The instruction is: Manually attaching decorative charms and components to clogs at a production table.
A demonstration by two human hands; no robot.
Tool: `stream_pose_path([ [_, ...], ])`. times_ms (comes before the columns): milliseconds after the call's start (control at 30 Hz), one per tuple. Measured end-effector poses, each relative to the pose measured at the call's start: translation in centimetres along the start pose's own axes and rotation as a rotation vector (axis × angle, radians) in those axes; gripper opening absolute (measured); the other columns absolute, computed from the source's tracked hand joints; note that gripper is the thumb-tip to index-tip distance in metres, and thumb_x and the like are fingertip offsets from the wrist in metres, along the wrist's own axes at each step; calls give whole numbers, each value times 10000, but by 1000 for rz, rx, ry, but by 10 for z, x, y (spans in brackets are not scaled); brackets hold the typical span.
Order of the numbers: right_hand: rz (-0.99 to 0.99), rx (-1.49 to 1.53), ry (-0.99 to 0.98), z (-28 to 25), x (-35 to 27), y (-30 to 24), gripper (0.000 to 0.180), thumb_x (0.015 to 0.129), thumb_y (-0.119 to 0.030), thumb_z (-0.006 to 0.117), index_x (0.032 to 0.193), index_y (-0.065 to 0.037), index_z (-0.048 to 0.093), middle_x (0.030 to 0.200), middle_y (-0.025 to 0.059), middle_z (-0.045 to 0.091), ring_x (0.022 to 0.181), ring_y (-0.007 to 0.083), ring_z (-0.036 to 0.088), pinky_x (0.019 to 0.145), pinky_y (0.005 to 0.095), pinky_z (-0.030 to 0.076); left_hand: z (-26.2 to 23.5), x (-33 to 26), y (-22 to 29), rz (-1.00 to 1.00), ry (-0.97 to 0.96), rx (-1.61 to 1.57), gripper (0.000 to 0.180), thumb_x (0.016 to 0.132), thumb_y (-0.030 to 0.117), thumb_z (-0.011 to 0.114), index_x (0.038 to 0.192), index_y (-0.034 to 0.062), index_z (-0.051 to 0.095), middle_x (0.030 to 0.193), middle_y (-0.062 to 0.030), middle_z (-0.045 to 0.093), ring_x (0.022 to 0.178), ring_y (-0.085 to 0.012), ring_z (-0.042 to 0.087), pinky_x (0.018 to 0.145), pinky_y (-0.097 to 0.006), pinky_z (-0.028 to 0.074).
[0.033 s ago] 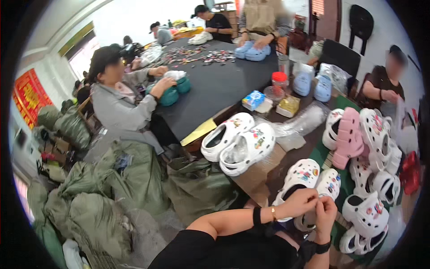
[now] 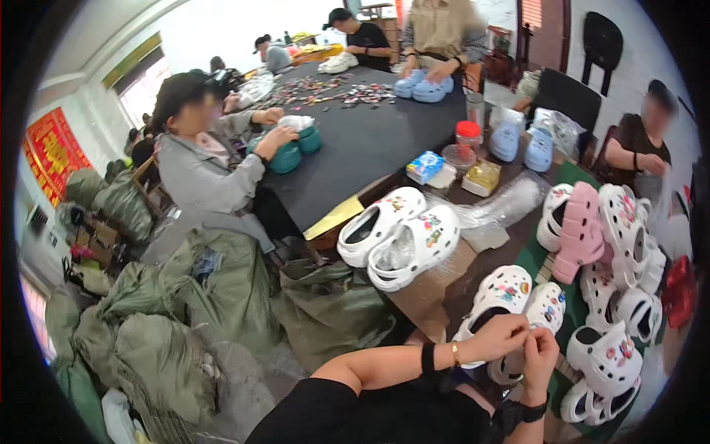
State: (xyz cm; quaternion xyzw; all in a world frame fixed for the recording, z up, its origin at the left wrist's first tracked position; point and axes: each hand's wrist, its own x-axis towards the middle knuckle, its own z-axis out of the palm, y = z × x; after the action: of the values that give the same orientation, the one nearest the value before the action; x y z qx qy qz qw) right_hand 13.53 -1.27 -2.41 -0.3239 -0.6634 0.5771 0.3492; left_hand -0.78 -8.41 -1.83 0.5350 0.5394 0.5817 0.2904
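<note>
My left hand (image 2: 497, 339) and my right hand (image 2: 541, 352) meet fingertip to fingertip, both pinched closed. Whatever lies between the fingers is too small or too hidden to make out. Just beyond and below them is a pair of white clogs with colorful charms: one clog (image 2: 500, 290) is partly covered by my left hand, while the other clog (image 2: 548, 304) points away beside it. My left wrist has a black band and a gold bracelet; my right wrist wears a dark band.
A second white pair (image 2: 414, 248) sits farther left on cardboard. Right of my hands, white clogs (image 2: 608, 359) and a pink clog (image 2: 581, 231) are piled on a green mat. A red-lidded jar (image 2: 466, 137) stands beyond. Olive sacks (image 2: 222, 285) fill the left floor. Co-workers sit around the black table (image 2: 355, 148).
The whole view has shifted slightly, so things sit a little farther right and lower. My hands keep nearly the same pinched pose.
</note>
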Motion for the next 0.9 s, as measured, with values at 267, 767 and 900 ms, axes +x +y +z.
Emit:
stream_pose_path([
  [267,52,-10,-85,6,6,-7,42,884,-24,542,843,-32,546,728,-41,530,628,24,451,558,174,345,-12,-5,-9,49,26,62,165,877,144,573,856,-18,553,728,-135,578,648,-235,557,599,-339,444],
  [767,89,80,-36,0,3,-6,41,853,-32,593,832,-34,558,716,-43,535,602,13,441,533,168,318,-3,-3,-12,66,46,70,136,842,122,600,835,-10,566,722,-162,595,678,-306,591,612,-377,453],
  [900,69,-1,-68,-1,7,-8,46,829,-13,605,815,-30,565,711,-48,531,612,19,448,551,172,342,-11,-2,-10,20,-21,103,126,830,129,614,829,4,592,713,-150,606,680,-313,598,618,-387,458],
])
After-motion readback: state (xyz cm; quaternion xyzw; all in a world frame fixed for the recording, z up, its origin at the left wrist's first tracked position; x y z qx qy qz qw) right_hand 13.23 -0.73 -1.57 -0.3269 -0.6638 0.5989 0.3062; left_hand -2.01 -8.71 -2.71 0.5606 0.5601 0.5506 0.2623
